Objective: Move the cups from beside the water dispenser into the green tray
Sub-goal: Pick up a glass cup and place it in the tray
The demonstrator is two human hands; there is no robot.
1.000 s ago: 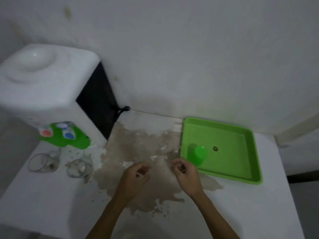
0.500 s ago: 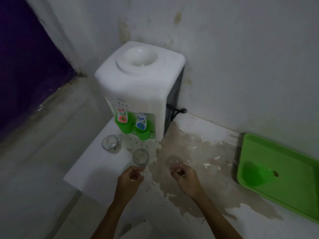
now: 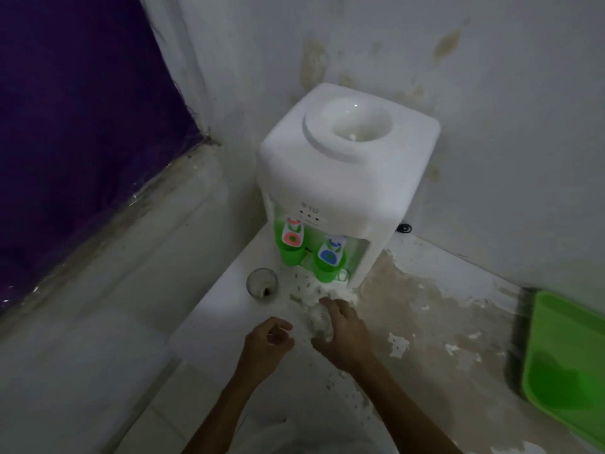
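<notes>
Two clear glass cups stand in front of the white water dispenser (image 3: 347, 165). The left cup (image 3: 262, 284) stands alone on the white counter. My right hand (image 3: 343, 335) is wrapped around the nearer clear cup (image 3: 317, 324), fingers closed on its side. My left hand (image 3: 268, 344) hovers just left of that cup, fingers loosely curled and holding nothing. The green tray (image 3: 569, 365) lies at the far right edge, partly cut off, with a green cup (image 3: 553, 383) blurred inside it.
The dispenser has two green taps with a red (image 3: 292, 239) and a blue (image 3: 330, 255) label. The counter (image 3: 435, 326) has a worn brown patch between dispenser and tray. A wall rises behind; the counter's left edge drops to a ledge and a purple surface (image 3: 82, 109).
The view swung left, away from the tray toward the dispenser. My right hand moved forward and closed on the nearer clear cup. My left hand stayed beside it.
</notes>
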